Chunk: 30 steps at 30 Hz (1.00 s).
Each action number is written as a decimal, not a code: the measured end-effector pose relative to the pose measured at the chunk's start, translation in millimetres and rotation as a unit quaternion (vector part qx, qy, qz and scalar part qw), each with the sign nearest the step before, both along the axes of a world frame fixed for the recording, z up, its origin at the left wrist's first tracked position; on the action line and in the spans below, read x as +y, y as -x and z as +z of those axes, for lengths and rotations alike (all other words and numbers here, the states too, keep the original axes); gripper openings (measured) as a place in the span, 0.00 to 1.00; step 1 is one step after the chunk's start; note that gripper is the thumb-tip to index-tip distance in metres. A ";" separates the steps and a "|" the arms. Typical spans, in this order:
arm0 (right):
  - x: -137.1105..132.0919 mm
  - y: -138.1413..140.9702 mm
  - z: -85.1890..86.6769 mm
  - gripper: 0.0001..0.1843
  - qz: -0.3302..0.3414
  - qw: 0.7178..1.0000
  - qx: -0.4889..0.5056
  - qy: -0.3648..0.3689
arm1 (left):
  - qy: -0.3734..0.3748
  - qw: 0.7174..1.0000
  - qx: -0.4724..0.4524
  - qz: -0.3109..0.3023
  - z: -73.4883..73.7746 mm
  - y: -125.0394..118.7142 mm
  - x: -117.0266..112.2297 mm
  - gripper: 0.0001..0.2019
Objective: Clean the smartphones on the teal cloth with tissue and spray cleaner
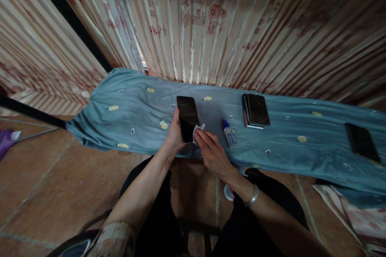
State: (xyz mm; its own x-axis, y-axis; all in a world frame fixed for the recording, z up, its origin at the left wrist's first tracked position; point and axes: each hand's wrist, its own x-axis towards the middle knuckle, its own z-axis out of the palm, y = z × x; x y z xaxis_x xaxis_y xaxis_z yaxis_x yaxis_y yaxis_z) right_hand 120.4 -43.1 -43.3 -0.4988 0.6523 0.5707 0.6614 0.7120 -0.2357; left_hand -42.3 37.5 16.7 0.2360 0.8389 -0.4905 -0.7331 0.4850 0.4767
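My left hand (pixel 175 132) is closed around the left edge of a black smartphone (pixel 187 114), its dark screen facing up above the cloth. A small white wipe (pixel 197 129) is pinched in the fingers of my right hand (pixel 212 150) and touches the phone's lower right edge. Just right of my right hand lies a small clear bottle (pixel 230 136) with a blue cap and blue print. Further right rests a stack of phones (pixel 256 110), dark screen uppermost. Another black phone (pixel 362 141) lies alone near the right end.
A blue-green cloth with yellow pineapple prints (pixel 144 116) covers the long, narrow surface. Patterned curtains (pixel 193 28) hang right behind it. A dark metal bar (pixel 72 16) slants down at the left. Below are floor tiles (pixel 45 184) and a purple object (pixel 6 144).
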 end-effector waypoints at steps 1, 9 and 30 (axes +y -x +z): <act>1.3 -1.2 -0.4 0.40 -0.002 1.000 0.003 -0.001 | 0.006 1.000 0.004 -0.004 0.8 -0.8 -1.1 0.30; 10.8 -5.3 1.6 0.37 -0.039 0.999 0.026 -0.015 | 0.050 0.997 0.021 -0.059 16.1 -12.1 -14.3 0.35; 40.8 -23.1 -1.9 0.34 -0.139 0.988 0.051 0.047 | 0.089 0.989 -0.027 -0.111 15.6 -36.4 -30.0 0.29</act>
State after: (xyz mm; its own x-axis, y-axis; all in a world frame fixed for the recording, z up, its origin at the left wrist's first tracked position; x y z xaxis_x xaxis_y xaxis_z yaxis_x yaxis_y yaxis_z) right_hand 143.5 -2.3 -45.1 -0.2354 0.8083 0.5396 0.7984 0.4774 -0.3669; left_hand -5.9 7.5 32.4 0.4349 0.6646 -0.6076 -0.6215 0.7098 0.3315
